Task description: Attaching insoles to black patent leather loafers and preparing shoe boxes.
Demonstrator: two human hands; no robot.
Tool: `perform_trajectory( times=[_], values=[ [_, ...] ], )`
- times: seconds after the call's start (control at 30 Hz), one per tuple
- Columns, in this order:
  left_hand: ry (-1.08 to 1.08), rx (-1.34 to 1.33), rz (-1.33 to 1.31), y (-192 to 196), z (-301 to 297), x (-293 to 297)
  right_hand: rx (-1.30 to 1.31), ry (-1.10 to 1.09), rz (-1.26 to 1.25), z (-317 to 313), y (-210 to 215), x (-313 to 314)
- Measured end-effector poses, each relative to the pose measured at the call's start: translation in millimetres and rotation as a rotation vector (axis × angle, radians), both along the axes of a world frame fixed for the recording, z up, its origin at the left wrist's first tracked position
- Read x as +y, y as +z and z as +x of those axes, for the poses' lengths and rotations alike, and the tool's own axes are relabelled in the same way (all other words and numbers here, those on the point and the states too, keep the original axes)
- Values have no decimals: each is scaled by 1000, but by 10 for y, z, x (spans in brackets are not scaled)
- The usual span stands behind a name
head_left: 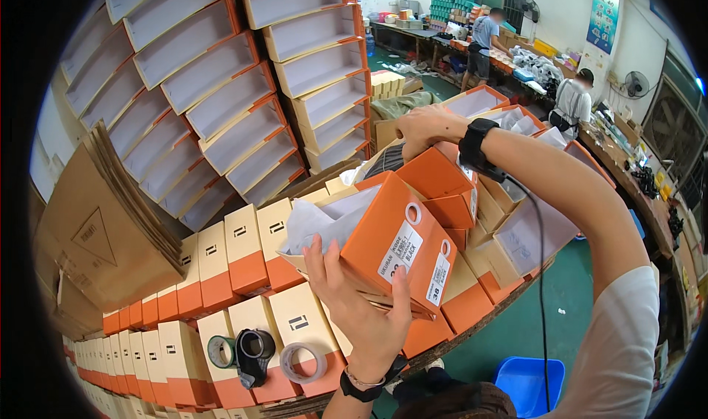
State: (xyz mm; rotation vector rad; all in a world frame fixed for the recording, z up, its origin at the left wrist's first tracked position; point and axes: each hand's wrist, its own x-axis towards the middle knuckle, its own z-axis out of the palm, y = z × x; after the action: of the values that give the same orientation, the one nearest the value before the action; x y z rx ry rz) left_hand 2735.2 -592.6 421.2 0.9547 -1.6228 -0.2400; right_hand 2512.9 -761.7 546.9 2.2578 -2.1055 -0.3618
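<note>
My left hand [361,323] is spread, its thumb and fingers resting against the near side of an orange and cream shoe box [394,235]. This box stands open and tilted, with white tissue paper [324,216] inside and size labels on its orange end. My right hand [428,129] reaches over the far side of another orange shoe box [442,172]. Its fingers curl downward beside a dark grey striped thing [383,161]; what they hold is hidden. More open boxes with white lining, such as the shoe box [537,235], stand to the right.
Rows of closed shoe boxes [247,249] fill the left, with tape rolls [302,363] on top. Stacked empty boxes [317,65] rise behind. Folded cardboard [110,227] leans at left. A blue bin [529,382] sits on the floor. Two people [483,39] work at far benches.
</note>
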Motion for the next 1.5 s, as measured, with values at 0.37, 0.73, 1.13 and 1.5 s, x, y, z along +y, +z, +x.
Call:
perform_trajectory(
  times=[0.37, 0.73, 1.13, 1.5],
  values=[
    [-139, -379, 50, 520, -1022, -68, 5, -37, 73, 27, 32, -25],
    [14, 84, -10, 389, -1515, -454, 38, 107, 405, -14, 54, -204],
    [63, 18, -17, 341, -1605, -483, -229, -54, 264, 57, 45, -166],
    [73, -52, 24, 385, -1622, -499, -88, 133, -419, 498, 1458, 271]
  ],
)
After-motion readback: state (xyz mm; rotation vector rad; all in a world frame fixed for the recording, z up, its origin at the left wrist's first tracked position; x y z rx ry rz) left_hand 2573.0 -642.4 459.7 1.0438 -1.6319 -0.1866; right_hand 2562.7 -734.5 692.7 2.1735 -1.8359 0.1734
